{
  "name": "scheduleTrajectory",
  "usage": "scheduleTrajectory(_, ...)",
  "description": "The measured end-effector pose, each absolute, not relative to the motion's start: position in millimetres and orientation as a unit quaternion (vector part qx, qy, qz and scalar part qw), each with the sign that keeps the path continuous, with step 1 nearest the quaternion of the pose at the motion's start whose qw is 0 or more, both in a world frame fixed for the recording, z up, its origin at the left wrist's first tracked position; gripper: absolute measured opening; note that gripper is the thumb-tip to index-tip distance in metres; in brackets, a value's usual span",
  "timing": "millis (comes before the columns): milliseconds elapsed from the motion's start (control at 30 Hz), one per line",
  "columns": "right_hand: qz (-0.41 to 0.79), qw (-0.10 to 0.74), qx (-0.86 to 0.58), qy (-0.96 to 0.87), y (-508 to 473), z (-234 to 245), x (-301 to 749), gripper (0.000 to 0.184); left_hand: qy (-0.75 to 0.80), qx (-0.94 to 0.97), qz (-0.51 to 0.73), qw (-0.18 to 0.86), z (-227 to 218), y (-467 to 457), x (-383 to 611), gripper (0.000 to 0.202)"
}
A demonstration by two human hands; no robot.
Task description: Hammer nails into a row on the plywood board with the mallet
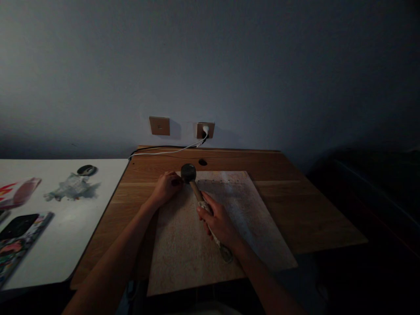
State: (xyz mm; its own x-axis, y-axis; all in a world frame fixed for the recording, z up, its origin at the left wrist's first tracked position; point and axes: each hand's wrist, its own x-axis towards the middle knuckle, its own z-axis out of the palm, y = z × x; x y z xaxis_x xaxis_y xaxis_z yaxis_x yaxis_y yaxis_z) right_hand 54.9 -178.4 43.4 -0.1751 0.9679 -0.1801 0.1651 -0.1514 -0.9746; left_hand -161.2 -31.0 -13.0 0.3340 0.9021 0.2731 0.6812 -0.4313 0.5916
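My right hand is wrapped round the handle of a hammer. The hammer has a dark round head, a wooden shaft and a pale wrapping on its grip. Its head is over the far left part of a pale, worn board. Beside the head, my left hand rests at the board's far left corner with its fingers pinched together. What they hold, if anything, is too dark and small to make out. Several small dark points, perhaps nails, run in a row along the board's far edge.
The board lies on a wooden table and overhangs its near edge. A white table adjoins on the left, bearing a phone, a crumpled plastic bag and a small round dish. Cables run to a wall socket.
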Motion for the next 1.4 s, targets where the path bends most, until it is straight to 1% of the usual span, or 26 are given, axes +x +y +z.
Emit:
scheduleTrajectory(67,0.552,0.363,-0.528,-0.534,-177.6,44.1,55.1,0.058,0.498,0.794,0.291,0.19,-13.5,-30.8,-161.0,0.02)
scheduleTrajectory(133,0.563,0.376,-0.527,-0.514,-179.7,44.9,55.1,0.06,0.498,0.793,0.292,0.192,-13.8,-30.7,-160.9,0.02)
scheduleTrajectory(233,0.59,0.435,-0.525,-0.433,-195.5,45.7,54.7,0.053,0.499,0.791,0.295,0.195,-13.7,-31.0,-160.7,0.022)
scheduleTrajectory(300,0.599,0.48,-0.54,-0.346,-215.3,45.6,56.2,0.054,0.497,0.79,0.298,0.2,-12.8,-32.1,-160.4,0.023)
scheduleTrajectory(367,0.587,0.521,-0.564,-0.258,-238.1,44.9,60.8,0.066,0.49,0.789,0.305,0.208,-11.0,-33.8,-159.9,0.026)
scheduleTrajectory(400,0.574,0.54,-0.573,-0.225,-248.8,44.4,64.4,0.068,0.486,0.789,0.312,0.213,-9.8,-34.9,-159.6,0.028)
scheduleTrajectory(467,0.551,0.568,-0.586,-0.176,-265.8,42.9,73.2,0.066,0.478,0.785,0.326,0.22,-7.6,-37.0,-159.3,0.032)
scheduleTrajectory(567,0.526,0.583,-0.606,-0.126,-277.8,37.7,85.8,0.06,0.475,0.781,0.339,0.224,-6.6,-38.4,-159.6,0.035)
scheduleTrajectory(700,0.56,0.564,-0.594,-0.126,-280.6,25.2,94.1,0.069,0.472,0.782,0.354,0.201,-9.3,-37.4,-161.0,0.038)
scheduleTrajectory(800,0.605,0.482,-0.597,-0.211,-283.7,19.3,100.1,0.073,0.498,0.78,0.356,0.132,-8.3,-44.8,-163.6,0.037)
scheduleTrajectory(867,0.594,0.41,-0.623,-0.303,-287.6,20.0,108.9,0.073,0.529,0.782,0.324,0.06,-4.7,-60.5,-168.5,0.035)
scheduleTrajectory(933,0.503,0.368,-0.668,-0.407,-292.9,22.3,122.6,0.066,0.547,0.793,0.268,0.004,-0.9,-86.1,-178.2,0.038)
scheduleTrajectory(1000,0.348,0.365,-0.702,-0.503,-298.8,22.0,140.1,0.052,0.574,0.788,0.221,-0.021,0.2,-117.7,-192.6,0.043)
scheduleTrajectory(1067,0.197,0.371,-0.699,-0.578,-304.2,16.1,159.3,0.04,0.591,0.782,0.199,-0.014,-3.2,-148.9,-208.9,0.044)
scheduleTrajectory(1167,0.032,0.347,-0.674,-0.651,-309.4,-1.6,185.0,0.032,0.582,0.786,0.205,0.028,-13.1,-182.7,-225.7,0.039)
scheduleTrajectory(1267,-0.069,0.304,-0.659,-0.685,-310.6,-20.0,202.9,0.031,0.585,0.776,0.221,0.085,-17.0,-196.5,-222.9,0.036)
scheduleTrajectory(1400,-0.121,0.265,-0.665,-0.688,-308.8,-31.8,225.3,0.031,0.581,0.767,0.243,0.122,-4.6,-197.1,-197.2,0.041)
